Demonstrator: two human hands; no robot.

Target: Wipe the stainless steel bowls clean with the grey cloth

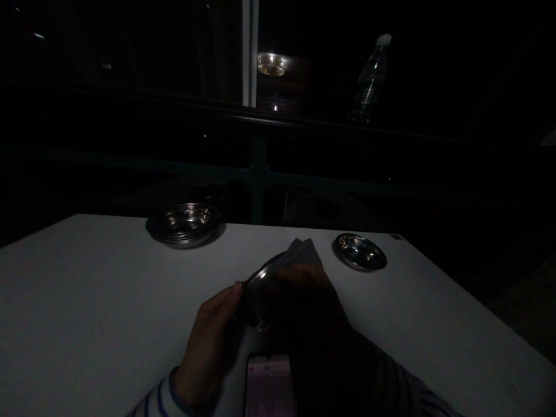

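The scene is very dark. My left hand (208, 341) grips the near edge of a small steel plate (260, 275), held tilted above the white table (87, 301). My right hand (310, 289) presses a grey cloth (304, 252) against the plate's far side; its fingers are closed on the cloth. Both sleeves are striped.
A stack of steel bowls (185, 223) sits at the table's far left-centre. A single steel plate (359, 252) lies to the far right. A phone with a lit pink screen (268, 385) lies near my wrists. Behind the table stand a dark railing and a water bottle (371, 78).
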